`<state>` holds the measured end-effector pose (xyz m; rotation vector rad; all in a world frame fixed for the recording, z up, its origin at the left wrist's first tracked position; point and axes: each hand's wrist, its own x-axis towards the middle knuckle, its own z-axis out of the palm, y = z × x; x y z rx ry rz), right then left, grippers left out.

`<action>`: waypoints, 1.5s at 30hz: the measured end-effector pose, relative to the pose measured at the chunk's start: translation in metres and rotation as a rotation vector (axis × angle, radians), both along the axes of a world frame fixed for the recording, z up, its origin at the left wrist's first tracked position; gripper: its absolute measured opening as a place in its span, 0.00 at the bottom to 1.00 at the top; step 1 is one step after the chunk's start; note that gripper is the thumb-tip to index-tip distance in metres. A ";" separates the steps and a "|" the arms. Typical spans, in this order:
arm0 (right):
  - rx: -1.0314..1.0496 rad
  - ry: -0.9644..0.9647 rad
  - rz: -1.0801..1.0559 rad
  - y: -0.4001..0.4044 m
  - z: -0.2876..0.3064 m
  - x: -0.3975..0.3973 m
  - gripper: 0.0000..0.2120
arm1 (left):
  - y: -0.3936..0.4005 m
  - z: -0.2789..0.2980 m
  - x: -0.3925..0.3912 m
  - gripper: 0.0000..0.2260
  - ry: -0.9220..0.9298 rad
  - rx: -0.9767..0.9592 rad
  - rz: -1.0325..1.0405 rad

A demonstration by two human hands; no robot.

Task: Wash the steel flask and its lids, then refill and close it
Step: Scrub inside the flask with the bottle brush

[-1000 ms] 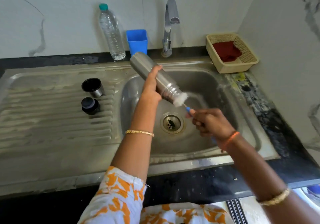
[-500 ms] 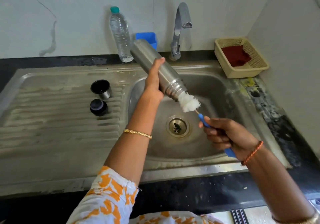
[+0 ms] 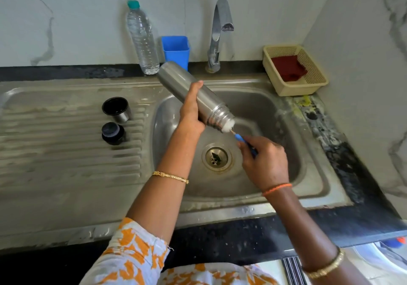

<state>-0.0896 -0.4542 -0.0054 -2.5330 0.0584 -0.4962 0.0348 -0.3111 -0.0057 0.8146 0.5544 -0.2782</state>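
Left hand (image 3: 191, 111) wraps the tilted cylindrical steel flask (image 3: 193, 95) over the sink basin (image 3: 308, 152), while the right hand (image 3: 264, 161) below its mouth pinches the blue-handled white bottle brush (image 3: 229, 127). A wet grip could let the flask slide down into the basin, and a hard thrust may bend the brush's thin stem; the two black-lined steel lids (image 3: 115, 119), well left of the holding hand, remain unwashed.

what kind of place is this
Most likely a home kitchen: a steel sink with a ribbed draining board, a tap against a marble-look wall, and a dark stone counter.

No legible text anywhere.
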 end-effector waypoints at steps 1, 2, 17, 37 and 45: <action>-0.005 -0.009 -0.014 0.007 -0.002 0.004 0.05 | -0.005 -0.002 -0.003 0.25 -0.001 0.003 -0.018; 0.008 0.011 -0.026 0.012 -0.004 0.008 0.05 | -0.007 -0.002 -0.006 0.25 -0.001 0.008 -0.029; 1.148 0.567 0.094 0.018 0.014 0.012 0.11 | 0.012 -0.001 -0.013 0.24 -0.186 -0.115 -0.135; 0.712 0.383 0.122 0.008 0.006 0.008 0.11 | 0.033 0.004 -0.019 0.28 -0.086 0.006 -0.232; -0.193 0.036 0.293 -0.001 -0.019 -0.001 0.10 | 0.025 0.015 -0.019 0.24 0.098 0.143 -0.137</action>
